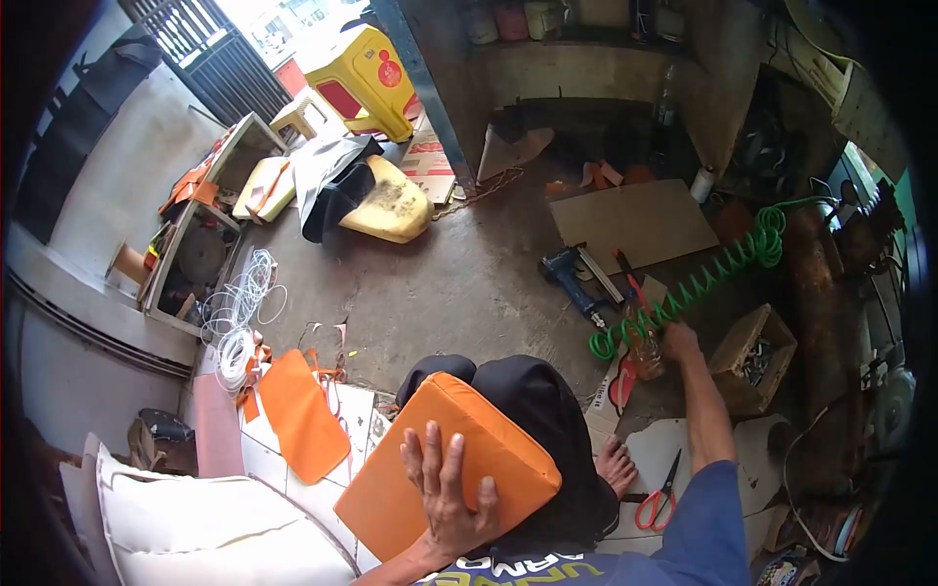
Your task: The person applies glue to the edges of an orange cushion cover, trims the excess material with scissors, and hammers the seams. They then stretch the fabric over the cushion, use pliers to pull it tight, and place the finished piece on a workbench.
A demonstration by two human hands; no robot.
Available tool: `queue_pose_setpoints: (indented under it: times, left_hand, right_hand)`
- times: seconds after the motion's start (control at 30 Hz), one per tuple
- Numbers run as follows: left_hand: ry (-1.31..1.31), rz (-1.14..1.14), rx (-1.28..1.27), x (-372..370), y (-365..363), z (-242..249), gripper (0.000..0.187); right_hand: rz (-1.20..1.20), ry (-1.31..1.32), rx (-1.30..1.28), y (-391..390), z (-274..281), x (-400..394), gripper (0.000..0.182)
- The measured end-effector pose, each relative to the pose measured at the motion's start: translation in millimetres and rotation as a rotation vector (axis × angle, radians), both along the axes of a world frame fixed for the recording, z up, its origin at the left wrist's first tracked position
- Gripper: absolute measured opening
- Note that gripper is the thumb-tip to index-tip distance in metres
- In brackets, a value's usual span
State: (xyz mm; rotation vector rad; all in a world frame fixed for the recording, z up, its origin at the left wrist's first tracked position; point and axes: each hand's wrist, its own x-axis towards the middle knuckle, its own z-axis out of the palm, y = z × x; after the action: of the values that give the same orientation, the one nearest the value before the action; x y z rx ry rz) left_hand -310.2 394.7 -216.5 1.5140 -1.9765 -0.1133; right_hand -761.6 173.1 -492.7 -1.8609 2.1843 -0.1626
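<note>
An orange padded cushion (440, 469) lies tilted across my lap. My left hand (454, 493) rests on its upper face, fingers spread and stretched out. My right hand (681, 342) reaches forward to the floor on the right, beside a clear jar with brownish contents (643, 354). Its fingers look curled, but what they hold is hidden. A green coiled air hose (694, 298) passes just above that hand. A blue staple gun (572, 283) lies beyond the jar, near a red-handled tool (630, 278). Red-handled scissors (657, 503) lie near my foot.
An open wooden box (754, 359) with small metal pieces stands right of my forearm. Orange material (303, 415) and white cord (234, 356) lie left. A white cushion (205, 518) sits at lower left. Further off are a cardboard sheet (635, 230), a yellow seat (391, 205) and a yellow stool (362, 78).
</note>
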Motion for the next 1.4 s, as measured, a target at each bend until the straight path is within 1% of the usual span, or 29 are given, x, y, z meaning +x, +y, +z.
queue_pose_setpoints:
  times: [0.07,0.13,0.17,0.2,0.23,0.27,0.3,0.33,0.37,0.4,0.43,0.47,0.53,0.57,0.63,0.67,0.73,0.77,0.83,0.87,0.93,0.97,1.03,1.1,1.13,1.17,1.2,1.27,1.4]
  left_hand:
    - [0.027,0.096,0.107,-2,-7,4,0.06]
    - [-0.045,0.088,0.153,3,-15,13,0.059]
    - [-0.12,0.081,0.199,8,-19,18,0.057]
    - [-0.118,0.078,0.207,16,-26,19,0.057]
    - [0.024,0.075,0.173,28,-35,16,0.054]
    - [0.169,0.072,0.14,34,-43,14,0.052]
    - [0.176,0.069,0.15,35,-56,12,0.052]
    - [0.012,0.148,0.044,34,-71,12,0.05]
    - [-0.152,0.227,-0.063,35,-79,10,0.049]
    - [-0.148,0.227,-0.057,36,-80,6,0.049]
    - [-0.043,0.19,0.059,38,-82,3,0.049]
    - [0.061,0.151,0.173,39,-82,2,0.049]
    - [0.078,0.154,0.139,37,-83,1,0.048]
    - [0.082,0.159,0.148,37,-82,1,0.048]
    - [0.09,0.174,0.161,39,-82,1,0.047]
    - [0.124,0.17,0.202,39,-81,4,0.045]
    - [0.159,0.167,0.245,43,-84,15,0.044]
    - [0.23,0.113,0.373,48,-89,25,0.043]
    - [0.318,0.021,0.564,61,-99,34,0.043]
    - [0.327,0.022,0.56,66,-99,33,0.043]
    - [0.318,-0.114,0.632,74,-103,31,0.051]
    - [0.323,-0.116,0.63,79,-103,30,0.051]
    - [0.239,-0.226,0.657,88,-104,28,0.062]
    - [0.209,-0.259,0.592,90,-103,16,0.067]
    - [0.181,-0.289,0.521,91,-103,12,0.071]
    - [0.185,-0.29,0.51,90,-103,14,0.071]
    - [0.192,-0.25,0.547,88,-101,17,0.072]
    - [0.202,-0.202,0.592,85,-93,22,0.073]
    - [0.192,-0.178,0.553,85,-90,18,0.071]
  right_hand:
    - [0.055,0.07,0.092,5,15,4,0.028]
    - [0.328,0.295,0.445,10,17,7,0.034]
    - [0.33,0.299,0.453,18,30,15,0.034]
    - [0.262,0.199,0.449,31,42,25,0.037]
    - [0.19,0.099,0.445,43,52,31,0.041]
    - [0.184,0.103,0.456,55,40,25,0.041]
    - [0.289,0.215,0.176,68,25,14,0.037]
    - [0.393,0.322,-0.107,78,14,6,0.033]
    - [0.395,0.326,-0.097,80,17,1,0.033]
    - [0.536,0.413,-0.208,77,21,-3,0.03]
    - [0.678,0.498,-0.323,76,25,-7,0.027]
    - [0.681,0.5,-0.322,79,30,-8,0.027]
    - [0.82,0.44,-0.058,82,43,-7,0.022]
    - [0.822,0.446,-0.066,84,54,-2,0.022]
    - [0.707,0.374,0.285,93,78,11,0.025]
    - [0.715,0.378,0.291,97,94,15,0.025]
    - [0.778,0.17,0.147,104,137,25,0.029]
    - [0.781,0.176,0.148,106,164,32,0.029]
    - [0.528,0.186,0.377,110,222,49,0.028]
    - [0.53,0.195,0.375,115,246,55,0.028]
    - [0.416,0.181,0.19,123,290,70,0.029]
    - [0.416,0.186,0.19,128,315,87,0.029]
    - [0.449,-0.222,-0.326,132,352,129,0.036]
    - [0.495,-0.706,-0.292,136,334,152,0.046]
    - [0.57,-0.749,-0.234,137,327,165,0.046]
    - [0.636,-0.69,-0.398,137,326,185,0.051]
    - [0.657,-0.539,-0.452,135,337,202,0.056]
    - [0.723,-0.488,-0.564,131,345,218,0.062]
    - [0.744,-0.526,-0.643,127,355,234,0.057]
